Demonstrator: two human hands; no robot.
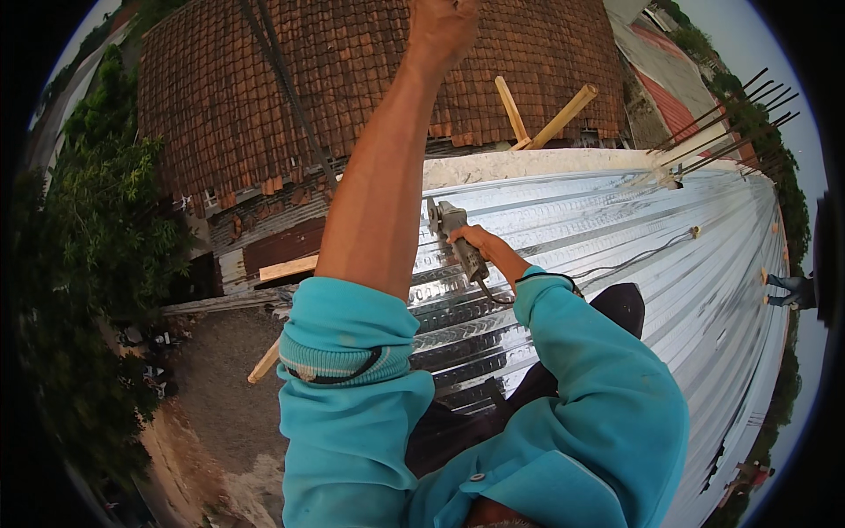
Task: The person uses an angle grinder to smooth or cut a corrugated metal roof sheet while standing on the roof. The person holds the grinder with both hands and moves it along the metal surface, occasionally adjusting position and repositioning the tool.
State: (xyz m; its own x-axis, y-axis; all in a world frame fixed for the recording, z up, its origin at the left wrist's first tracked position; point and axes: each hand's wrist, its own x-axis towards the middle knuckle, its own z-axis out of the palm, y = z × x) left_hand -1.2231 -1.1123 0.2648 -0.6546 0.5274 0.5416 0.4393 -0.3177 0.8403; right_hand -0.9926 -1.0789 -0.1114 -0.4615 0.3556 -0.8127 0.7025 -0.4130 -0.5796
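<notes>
My right hand [478, 238] grips a grey angle grinder [456, 234] by its body. The grinder's disc end points up and left, just above the shiny corrugated metal roofing [616, 224]; whether the disc touches it I cannot tell. A dark cord runs from the tool's rear. My left arm stretches far forward, past the roof edge in the picture. At the upper rim, my left hand [443, 33] looks closed, its fingers partly cut off, and anything in it is hidden. Both arms wear turquoise sleeves, the left one pushed up.
A pale concrete wall top [537, 162] borders the metal roof. Beyond stand wooden beams [563, 117] and an old tiled roof [290, 97]. Bare rebar [748, 119] sticks out at right. At left the ground [220, 387] lies well below. Another person [788, 290] stands at far right.
</notes>
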